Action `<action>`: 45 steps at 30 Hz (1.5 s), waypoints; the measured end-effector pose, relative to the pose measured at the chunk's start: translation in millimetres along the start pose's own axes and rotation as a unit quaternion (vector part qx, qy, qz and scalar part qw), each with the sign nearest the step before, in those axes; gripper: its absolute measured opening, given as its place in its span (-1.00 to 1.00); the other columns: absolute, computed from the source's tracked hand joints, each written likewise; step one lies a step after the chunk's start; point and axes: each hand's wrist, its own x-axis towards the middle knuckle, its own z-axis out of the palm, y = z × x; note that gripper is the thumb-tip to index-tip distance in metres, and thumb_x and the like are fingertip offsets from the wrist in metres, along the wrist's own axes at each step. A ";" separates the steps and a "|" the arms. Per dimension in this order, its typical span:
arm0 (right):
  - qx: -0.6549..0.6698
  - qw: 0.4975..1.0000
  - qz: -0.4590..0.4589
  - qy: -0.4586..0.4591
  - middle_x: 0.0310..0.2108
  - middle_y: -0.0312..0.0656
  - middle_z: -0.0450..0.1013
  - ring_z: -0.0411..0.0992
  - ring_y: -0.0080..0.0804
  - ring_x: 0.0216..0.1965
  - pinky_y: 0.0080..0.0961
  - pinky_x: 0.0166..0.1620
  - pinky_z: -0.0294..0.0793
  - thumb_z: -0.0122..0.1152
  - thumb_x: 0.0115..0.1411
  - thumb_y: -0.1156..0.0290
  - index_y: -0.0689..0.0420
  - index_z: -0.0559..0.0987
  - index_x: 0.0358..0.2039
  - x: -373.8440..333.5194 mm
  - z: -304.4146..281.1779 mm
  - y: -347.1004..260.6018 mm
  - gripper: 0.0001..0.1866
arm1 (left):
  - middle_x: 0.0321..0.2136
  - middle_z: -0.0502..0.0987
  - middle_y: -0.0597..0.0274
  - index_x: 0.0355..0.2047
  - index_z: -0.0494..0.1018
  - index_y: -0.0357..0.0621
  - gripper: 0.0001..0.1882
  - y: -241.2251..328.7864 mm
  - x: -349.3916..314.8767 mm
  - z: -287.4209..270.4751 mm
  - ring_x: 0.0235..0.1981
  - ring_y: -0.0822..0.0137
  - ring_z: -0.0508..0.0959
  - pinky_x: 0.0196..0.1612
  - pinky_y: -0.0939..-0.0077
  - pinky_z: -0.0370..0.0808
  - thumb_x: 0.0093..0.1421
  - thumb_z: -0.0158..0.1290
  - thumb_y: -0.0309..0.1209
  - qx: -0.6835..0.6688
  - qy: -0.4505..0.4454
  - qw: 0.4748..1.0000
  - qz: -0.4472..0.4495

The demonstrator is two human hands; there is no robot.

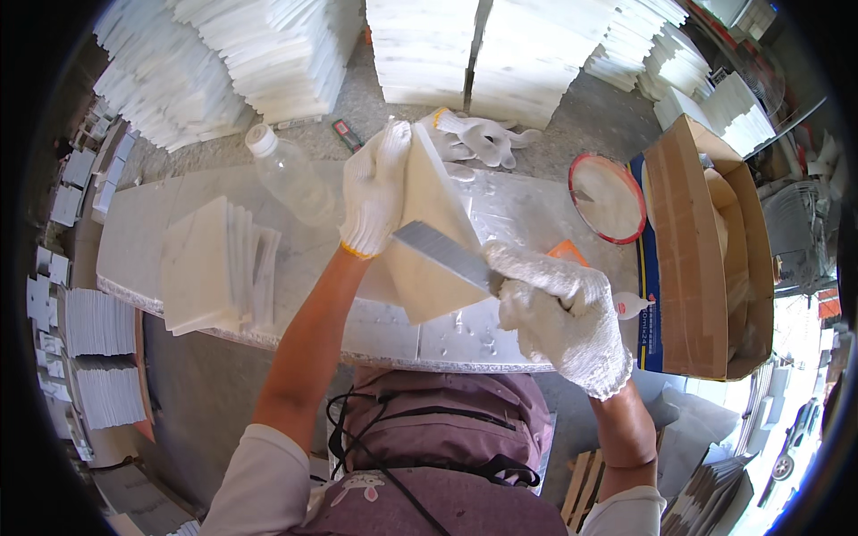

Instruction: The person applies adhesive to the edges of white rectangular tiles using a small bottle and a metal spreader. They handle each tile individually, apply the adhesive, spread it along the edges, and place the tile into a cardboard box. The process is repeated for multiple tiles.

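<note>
My left hand [375,192], in a white knitted glove, grips the upper left edge of a pale marble tile [431,192]. The tile stands tilted on the worktable, its broad face toward me. In my gloved right hand [567,313] is a scraper [444,253] with a flat grey blade; its handle is hidden in my fist. The blade lies across the lower part of the tile; whether it touches cannot be made out. Several similar tiles [198,268] lean together on the table to the left. A clear plastic bottle [290,179] with a white cap is behind them.
A pale stone-topped worktable [465,344] spans the front. On its right are a red-rimmed round container [608,198], an orange piece [568,252], a small white nozzle-like item [631,305] and an open cardboard box [693,250]. White gloves [487,141] lie behind the tile. Tall slab stacks [536,54] stand beyond.
</note>
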 end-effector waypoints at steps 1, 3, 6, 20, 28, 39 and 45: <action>0.070 0.997 0.000 0.026 -0.52 -0.33 0.45 0.28 -0.76 -0.63 -0.75 -0.58 0.25 0.11 0.33 0.40 0.22 0.48 0.17 -1.2 -3.9 12.3 -0.59 | -0.32 0.55 0.38 -0.20 0.52 -0.39 -0.63 0.5 2.0 -0.3 -0.30 0.58 0.38 -0.18 0.62 0.41 0.39 -0.02 -0.23 -0.010 -0.011 1.000 -0.001; 0.141 0.987 -0.026 0.077 -0.56 -0.34 0.41 0.23 -0.75 -0.68 -0.77 -0.60 0.18 0.20 0.31 0.27 0.22 0.42 0.21 -6.9 -9.1 18.0 -0.49 | -0.24 0.60 0.26 -0.12 0.52 -0.39 -0.61 4.7 1.0 6.1 -0.26 0.54 0.44 -0.15 0.56 0.42 0.39 -0.01 -0.23 0.062 -0.010 0.998 0.023; 0.186 0.976 -0.058 0.101 -0.57 -0.36 0.38 0.17 -0.72 -0.72 -0.76 -0.63 0.14 0.25 0.27 0.14 0.17 0.23 0.35 -16.1 -21.6 23.3 -0.27 | -0.21 0.62 0.21 -0.09 0.53 -0.40 -0.63 7.5 -0.4 14.4 -0.20 0.49 0.50 -0.08 0.54 0.43 0.40 -0.03 -0.26 0.142 -0.026 0.986 0.082; 0.327 0.930 0.044 0.160 -0.16 -0.13 0.48 0.51 -0.39 -0.24 -0.40 -0.28 0.57 0.22 0.29 0.23 0.08 0.47 -0.12 -65.8 -43.4 102.7 -0.74 | -0.49 0.54 -0.05 -0.33 0.55 -0.14 -0.75 -13.0 8.6 16.2 -0.43 -0.04 0.54 -0.37 0.12 0.44 0.28 -0.01 -0.24 0.510 -0.232 0.811 0.168; 0.244 0.968 0.005 0.051 -0.12 -0.23 0.47 0.47 -0.46 -0.14 -0.37 -0.05 0.53 0.03 0.37 0.30 0.08 0.47 -0.07 -31.0 3.0 104.0 -0.80 | -0.50 0.55 0.01 -0.46 0.47 -0.15 -0.70 -18.3 -3.1 14.4 -0.43 -0.04 0.54 -0.42 0.10 0.43 0.28 -0.01 -0.18 0.473 -0.190 0.813 0.282; 0.024 0.986 0.028 0.165 -0.37 -0.24 0.54 0.49 -0.61 -0.45 -0.66 -0.35 0.53 0.09 0.33 0.46 0.27 0.54 -0.07 1.4 -44.3 82.9 -0.78 | -0.47 0.52 -0.08 -0.35 0.49 -0.22 -0.64 -17.5 -6.5 13.9 -0.40 -0.13 0.50 -0.37 0.11 0.41 0.31 -0.01 -0.13 0.474 -0.239 0.834 0.151; -0.058 0.989 0.037 0.131 -0.42 -0.28 0.51 0.43 -0.64 -0.48 -0.67 -0.37 0.46 0.11 0.30 0.50 0.28 0.58 -0.04 30.4 -48.0 85.6 -0.75 | -0.43 0.57 -0.01 -0.25 0.53 -0.18 -0.66 -25.7 0.0 13.0 -0.39 -0.08 0.54 -0.35 0.14 0.44 0.33 -0.01 -0.14 0.452 -0.238 0.845 0.159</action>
